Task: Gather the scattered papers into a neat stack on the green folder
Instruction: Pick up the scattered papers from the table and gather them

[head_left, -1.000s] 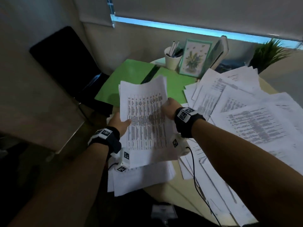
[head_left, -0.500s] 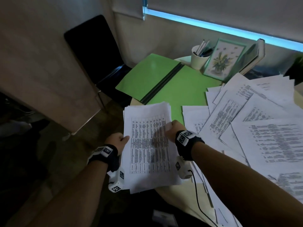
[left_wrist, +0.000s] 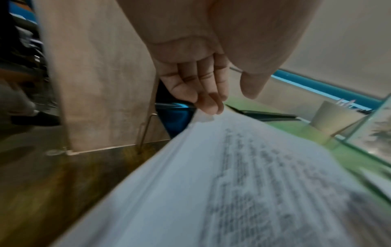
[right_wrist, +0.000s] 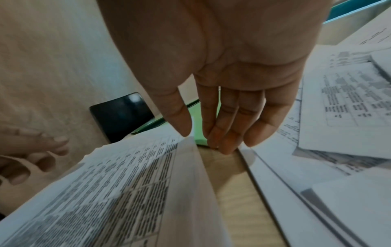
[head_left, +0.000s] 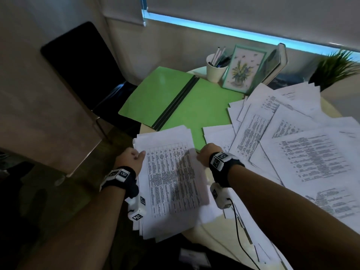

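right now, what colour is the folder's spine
Black spine on the green folder; head view shows it best.

Folder bright green, dark spine strip; paper stack white, black printed table grid; scattered papers white with black text rows; worktop pale beige wood; cup white; picture frame mint, yellow flowers; chair black; plant dark green; wrist bands black
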`<move>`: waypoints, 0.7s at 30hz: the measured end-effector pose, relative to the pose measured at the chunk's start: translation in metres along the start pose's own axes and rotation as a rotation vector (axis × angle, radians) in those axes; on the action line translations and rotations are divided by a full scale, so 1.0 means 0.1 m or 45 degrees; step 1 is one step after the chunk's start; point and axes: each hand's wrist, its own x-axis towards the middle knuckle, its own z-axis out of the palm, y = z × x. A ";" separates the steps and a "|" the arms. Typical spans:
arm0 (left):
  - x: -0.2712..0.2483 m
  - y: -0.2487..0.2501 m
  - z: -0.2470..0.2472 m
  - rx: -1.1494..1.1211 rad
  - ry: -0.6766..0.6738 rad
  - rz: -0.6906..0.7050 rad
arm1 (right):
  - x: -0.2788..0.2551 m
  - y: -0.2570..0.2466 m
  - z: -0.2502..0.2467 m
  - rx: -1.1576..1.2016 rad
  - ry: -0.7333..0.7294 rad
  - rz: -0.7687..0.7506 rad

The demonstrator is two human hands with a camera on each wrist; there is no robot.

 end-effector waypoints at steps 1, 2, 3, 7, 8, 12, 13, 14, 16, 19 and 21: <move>0.04 0.08 0.00 -0.017 -0.004 0.029 | 0.00 0.01 -0.03 -0.005 0.012 0.020; 0.09 0.18 0.01 -0.031 -0.010 0.061 | -0.01 0.02 -0.07 -0.002 0.021 0.043; 0.12 0.28 0.03 -0.048 -0.018 0.095 | -0.02 0.04 -0.11 -0.001 0.027 0.065; 0.13 0.77 0.16 -0.075 -0.090 0.220 | -0.06 0.16 -0.27 0.091 0.025 0.145; 0.12 0.89 0.21 -0.072 -0.116 0.255 | -0.08 0.20 -0.30 0.100 0.046 0.160; 0.06 1.31 0.46 -0.046 -0.219 0.396 | -0.19 0.39 -0.45 0.194 0.135 0.221; 0.04 1.41 0.54 -0.029 -0.241 0.429 | -0.23 0.47 -0.50 0.232 0.161 0.239; 0.01 1.51 0.63 -0.010 -0.264 0.455 | -0.26 0.57 -0.55 0.264 0.181 0.251; -0.09 1.72 0.78 0.023 -0.305 0.506 | -0.34 0.80 -0.63 0.341 0.205 0.269; -0.29 2.05 1.02 0.054 -0.372 0.580 | -0.44 1.27 -0.74 0.497 0.269 0.344; -0.44 2.24 1.21 0.073 -0.449 0.603 | -0.53 1.61 -0.79 0.595 0.318 0.429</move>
